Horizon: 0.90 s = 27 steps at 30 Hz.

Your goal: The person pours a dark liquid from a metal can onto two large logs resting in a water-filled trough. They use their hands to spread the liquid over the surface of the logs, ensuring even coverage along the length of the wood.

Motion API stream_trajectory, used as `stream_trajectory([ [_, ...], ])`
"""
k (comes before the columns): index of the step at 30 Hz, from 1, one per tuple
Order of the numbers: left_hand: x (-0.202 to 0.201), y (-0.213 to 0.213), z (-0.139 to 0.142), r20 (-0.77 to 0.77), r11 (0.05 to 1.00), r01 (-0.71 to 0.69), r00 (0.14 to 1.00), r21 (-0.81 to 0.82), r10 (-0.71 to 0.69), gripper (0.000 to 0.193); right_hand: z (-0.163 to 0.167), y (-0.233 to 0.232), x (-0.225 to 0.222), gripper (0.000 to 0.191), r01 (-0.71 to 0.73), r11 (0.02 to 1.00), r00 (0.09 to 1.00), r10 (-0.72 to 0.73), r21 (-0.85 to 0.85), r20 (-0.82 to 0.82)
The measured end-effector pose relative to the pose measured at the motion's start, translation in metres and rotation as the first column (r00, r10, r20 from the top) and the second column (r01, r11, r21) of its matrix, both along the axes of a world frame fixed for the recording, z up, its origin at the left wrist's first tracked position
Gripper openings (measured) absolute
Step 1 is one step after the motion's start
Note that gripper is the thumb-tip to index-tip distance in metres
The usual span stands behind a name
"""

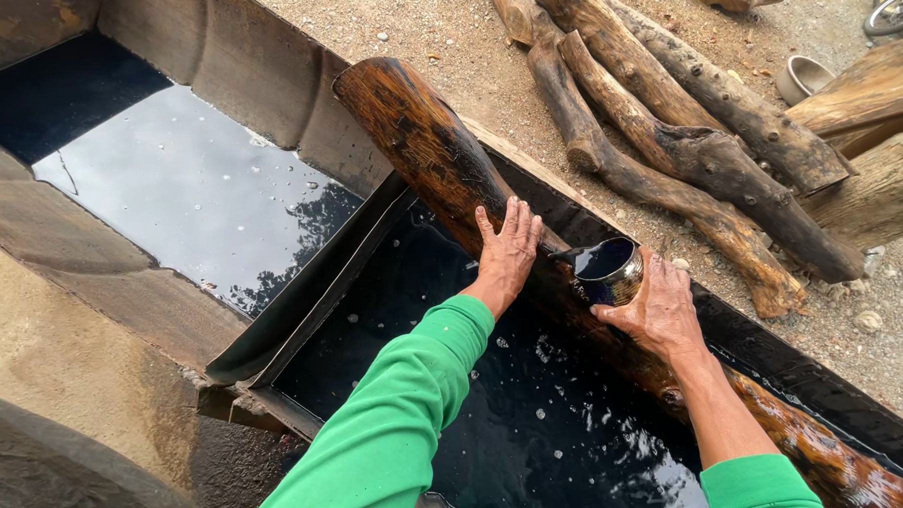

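**Hands on a wet log, cup tipped over it**

Left hand point(508, 247) lies flat on the log point(438, 154), palm down, fingers spread wide and pointing up the slope of the wood; it holds nothing, only presses. Green sleeve runs down to the wrist, forearm stretched out across the trough point(303, 289).

Right hand point(662, 309) is closed around a small metal cup point(608, 271), thumb and fingers wrapped on its far wall. Cup sits just above the log, touching or nearly so, mouth tilted toward the left hand, dark liquid point(538, 431) showing inside it. Right sleeve is pushed back, forearm bare, wrist bent.

The log rests aslant along the trough's far rim, upper end raised past the divider, lower end running out of view at bottom right. The trough holds the dark liquid, with pale flecks on its surface; a second basin point(189, 193) of the same lies beyond the divider.

Progress, judged from the sheen: the log looks dark and glossy along nearly all the length in view, from the raised end down past the right wrist, so most of the upper face seems already wetted. Its underside and far side are hidden, so coverage there cannot be told.

Beyond the trough, a pile of logs point(688, 146) lies on gravel, dry and pale grey-brown, apparently untreated. A small bowl point(802, 76) sits near them.
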<state>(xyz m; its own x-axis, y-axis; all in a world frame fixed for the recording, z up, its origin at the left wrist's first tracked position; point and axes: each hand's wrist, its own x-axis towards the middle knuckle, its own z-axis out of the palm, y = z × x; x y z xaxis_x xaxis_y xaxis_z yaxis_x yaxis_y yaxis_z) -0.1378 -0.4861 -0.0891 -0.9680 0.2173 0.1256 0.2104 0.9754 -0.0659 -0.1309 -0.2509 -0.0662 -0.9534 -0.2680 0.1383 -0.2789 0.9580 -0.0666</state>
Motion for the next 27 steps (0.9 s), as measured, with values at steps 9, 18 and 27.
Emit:
stream_trajectory([
  [9,-0.010,-0.015,0.004,0.001,0.999,0.043,0.999,-0.013,-0.043,0.064,0.003,-0.010,-0.005,0.115,-0.030,0.999,0.999,0.031,0.031,-0.029],
  [18,-0.044,-0.112,0.041,0.090,0.996,0.080,0.993,0.026,-0.082,0.110,0.004,-0.045,-0.018,0.120,-0.071,0.996,0.996,0.073,0.055,-0.045],
  [27,-0.059,-0.151,0.043,0.130,0.990,-0.030,0.991,0.136,0.012,0.133,0.012,-0.099,-0.038,0.118,-0.098,0.995,0.995,0.099,-0.031,0.022],
])
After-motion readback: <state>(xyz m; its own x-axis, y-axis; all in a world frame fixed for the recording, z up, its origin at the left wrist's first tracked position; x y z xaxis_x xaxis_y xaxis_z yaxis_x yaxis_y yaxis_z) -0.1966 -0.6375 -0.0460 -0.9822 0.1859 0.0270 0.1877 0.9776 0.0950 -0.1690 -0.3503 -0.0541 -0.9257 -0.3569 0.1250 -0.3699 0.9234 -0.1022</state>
